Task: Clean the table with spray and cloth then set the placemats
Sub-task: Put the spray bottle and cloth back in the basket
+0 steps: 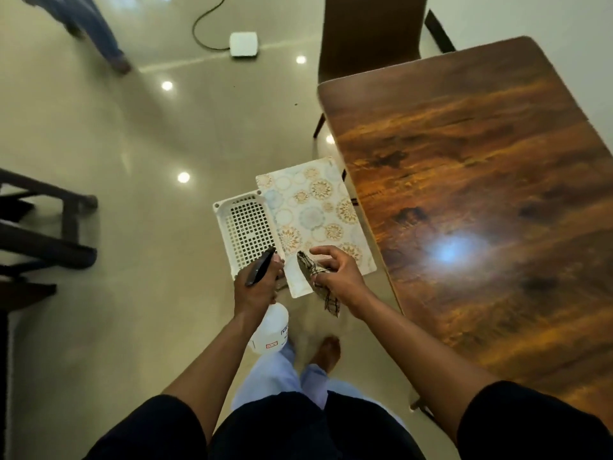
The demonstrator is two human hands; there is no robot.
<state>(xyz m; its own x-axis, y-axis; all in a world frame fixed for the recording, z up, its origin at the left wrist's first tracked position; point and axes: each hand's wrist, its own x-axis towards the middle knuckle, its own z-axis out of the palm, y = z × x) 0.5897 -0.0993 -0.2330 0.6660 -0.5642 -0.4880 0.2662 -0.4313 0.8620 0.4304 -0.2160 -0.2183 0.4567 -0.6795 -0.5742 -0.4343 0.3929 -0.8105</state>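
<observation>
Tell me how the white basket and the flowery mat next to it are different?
The white basket has raised walls and a floor full of square holes; the placemat is flat and solid. The basket is plain white, while the placemat has orange and blue circle patterns. The placemat looks longer and wider than the basket. Both are pale rectangles lying side by side, left of the wooden table.

Looks like a home dining area. I'm standing barefoot on glossy beige floor tiles (132, 227) that mirror the ceiling spotlights. Wood-grain dining table (481, 210) on my right, dark chair (368, 31) pushed in at its far end. Patterned placemat (318, 210) and white plastic basket (245, 227) sit on something low just beside the table. Small white box (243, 44) with a cable lies on the floor further off
</observation>
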